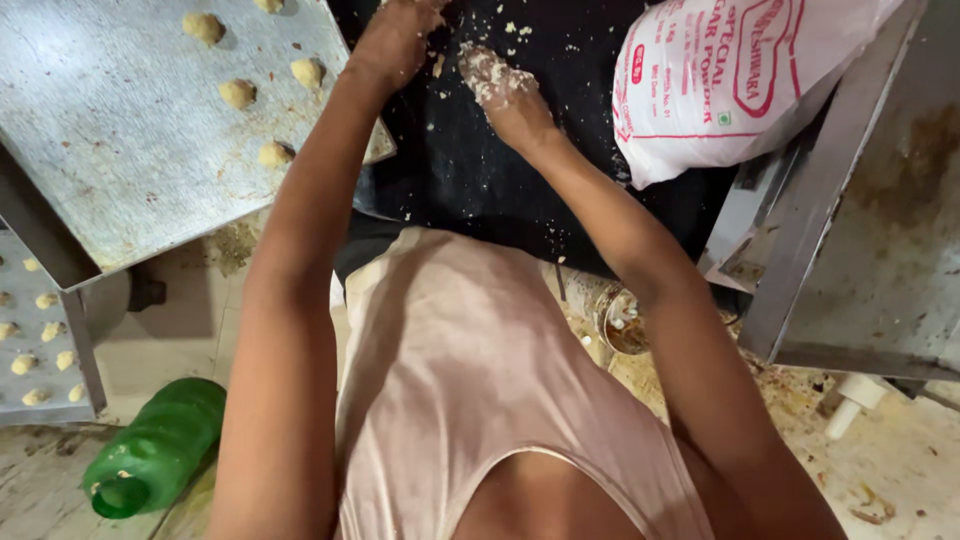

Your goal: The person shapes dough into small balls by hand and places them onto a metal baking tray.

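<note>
My left hand (395, 40) rests on the black counter (470, 170) at the top of the view, fingers curled and partly cut off by the frame edge. My right hand (500, 85) lies beside it, coated in pale dough crumbs, fingers together and pressed toward the counter. Loose dough crumbs (515, 30) are scattered on the black surface around both hands. To the left, a grey metal baking tray (110, 170) carries several small dough balls (238, 93). Whether either hand holds dough is hidden.
A white plastic sack with red print (720, 80) lies on the counter at right. A metal surface (880, 220) stands at far right. A second tray of dough balls (40, 340) sits lower left. A green plastic bottle (155, 445) lies on the floor.
</note>
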